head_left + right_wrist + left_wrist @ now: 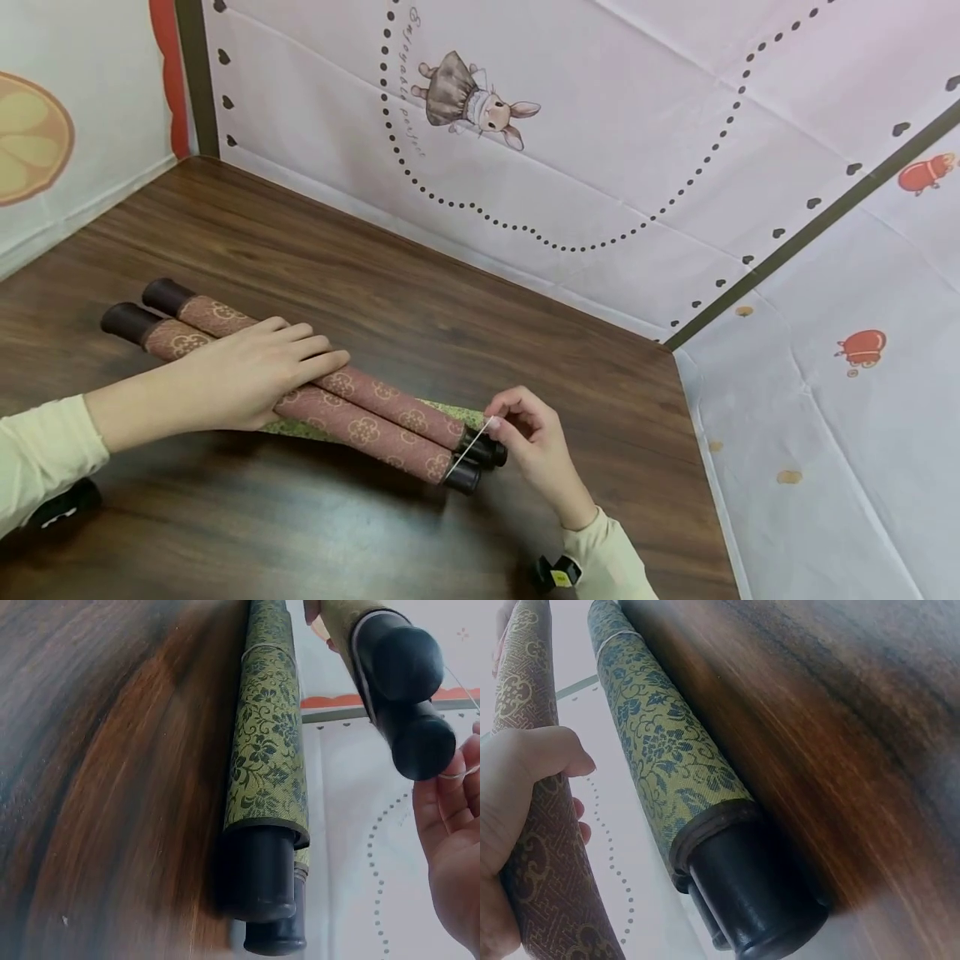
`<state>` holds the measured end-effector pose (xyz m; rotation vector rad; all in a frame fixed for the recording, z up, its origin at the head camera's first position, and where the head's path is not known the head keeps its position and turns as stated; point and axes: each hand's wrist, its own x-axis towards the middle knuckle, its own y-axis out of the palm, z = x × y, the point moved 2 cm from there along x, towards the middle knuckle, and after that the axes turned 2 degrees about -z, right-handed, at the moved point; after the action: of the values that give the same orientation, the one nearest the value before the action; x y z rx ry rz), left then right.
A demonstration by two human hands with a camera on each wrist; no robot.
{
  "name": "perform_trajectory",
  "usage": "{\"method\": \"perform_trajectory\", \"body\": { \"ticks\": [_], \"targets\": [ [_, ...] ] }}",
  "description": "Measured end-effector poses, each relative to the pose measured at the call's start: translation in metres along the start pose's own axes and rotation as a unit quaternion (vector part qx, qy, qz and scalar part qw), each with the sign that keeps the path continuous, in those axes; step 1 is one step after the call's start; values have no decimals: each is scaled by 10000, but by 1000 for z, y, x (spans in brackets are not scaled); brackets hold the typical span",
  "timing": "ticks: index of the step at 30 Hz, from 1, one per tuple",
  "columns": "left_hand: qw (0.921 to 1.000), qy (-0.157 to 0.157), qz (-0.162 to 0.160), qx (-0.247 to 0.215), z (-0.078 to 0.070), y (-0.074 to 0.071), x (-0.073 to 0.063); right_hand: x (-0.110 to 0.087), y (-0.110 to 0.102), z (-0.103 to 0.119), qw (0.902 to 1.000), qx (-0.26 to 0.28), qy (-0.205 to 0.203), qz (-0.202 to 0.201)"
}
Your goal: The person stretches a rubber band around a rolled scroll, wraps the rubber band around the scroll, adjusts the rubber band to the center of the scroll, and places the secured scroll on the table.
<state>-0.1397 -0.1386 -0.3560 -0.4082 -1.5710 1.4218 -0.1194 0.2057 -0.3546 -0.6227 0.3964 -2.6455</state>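
Observation:
Two reddish-brown scrolls (pixel 363 429) with gold flower patterns and dark end knobs lie side by side. My left hand (pixel 255 367) grips them from above, its fingers across both; in the left wrist view its thumb (pixel 562 750) wraps round one reddish-brown roll. My right hand (pixel 534 442) is at their right end, thumb and forefinger pinching a thin white elastic band or string (pixel 472 444), pulled taut from the dark knobs (pixel 462 478). Below them, largely hidden in the head view, lies a yellow-green scroll (pixel 266 742) with dark leaf patterns and a pale band round it.
The dark wood-grain table (pixel 360 533) carries the scrolls. Printed white cloth walls (pixel 600 150) enclose its back and sides. Small black devices sit at both wrists, one of them (pixel 557 573) under the right sleeve.

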Motion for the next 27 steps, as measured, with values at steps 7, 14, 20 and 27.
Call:
{"method": "perform_trajectory", "body": {
  "ticks": [7, 14, 20, 27],
  "targets": [
    [9993, 286, 156, -171, -7, -4, 4, 6, 6, 1, 9955, 859, 298, 249],
    [9986, 484, 75, -222, -11, -3, 7, 7, 15, 3, 9521, 2851, 880, 678],
    [9970, 714, 0, -309, -16, -2, 8, 6, 15, 2, 9616, 2478, 824, 843],
    [9961, 816, -186, -277, -18, -1, 7, 5, 17, 3, 9894, 664, 496, 1196]
  ]
}}
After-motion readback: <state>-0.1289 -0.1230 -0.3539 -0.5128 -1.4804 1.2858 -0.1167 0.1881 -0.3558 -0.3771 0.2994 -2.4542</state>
